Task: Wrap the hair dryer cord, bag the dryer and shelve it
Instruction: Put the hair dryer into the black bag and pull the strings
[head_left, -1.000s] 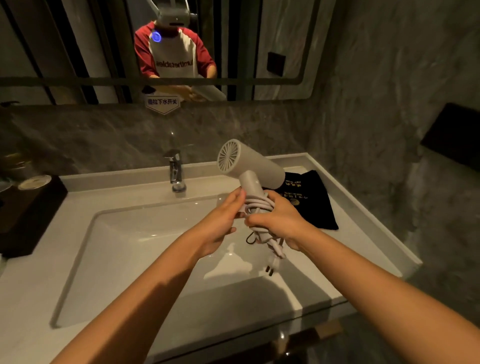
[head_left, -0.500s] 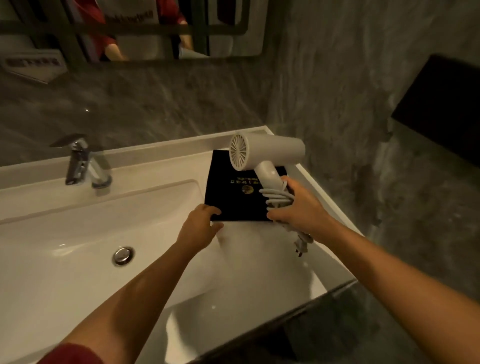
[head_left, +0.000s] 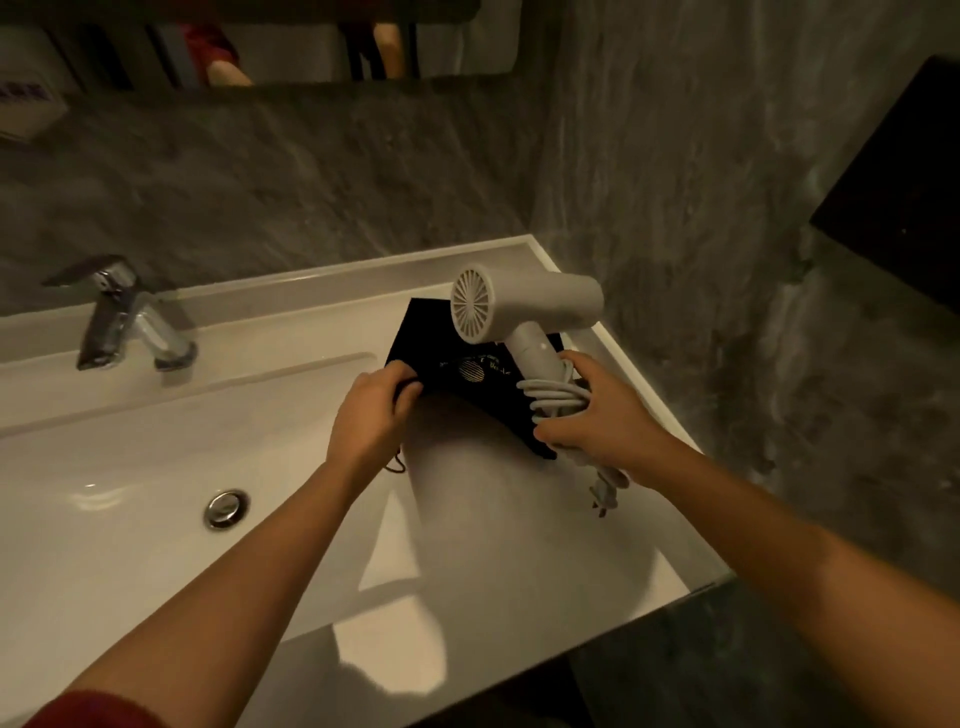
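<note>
A white hair dryer (head_left: 524, 307) is held upright over the right side of the counter, its round intake grille facing me. Its grey cord (head_left: 553, 397) is coiled around the handle, and the plug (head_left: 602, 493) dangles below. My right hand (head_left: 597, 421) grips the handle and the coils together. A black fabric bag (head_left: 457, 364) with gold print lies under the dryer, its near edge lifted off the counter. My left hand (head_left: 369, 415) pinches that bag's near left edge. A thin drawstring (head_left: 397, 465) hangs below my left hand.
The white basin (head_left: 156, 467) with its drain plug (head_left: 226, 506) fills the left. A chrome faucet (head_left: 130, 322) stands at the back left. Grey marble walls close in behind and on the right, where a dark box (head_left: 904, 208) is mounted. The counter's front edge (head_left: 597, 634) is near.
My left hand left the cord, reached to the bag and took hold of its edge, lifting it. My right hand carried the dryer to the right over the bag. The view turned right and down.
</note>
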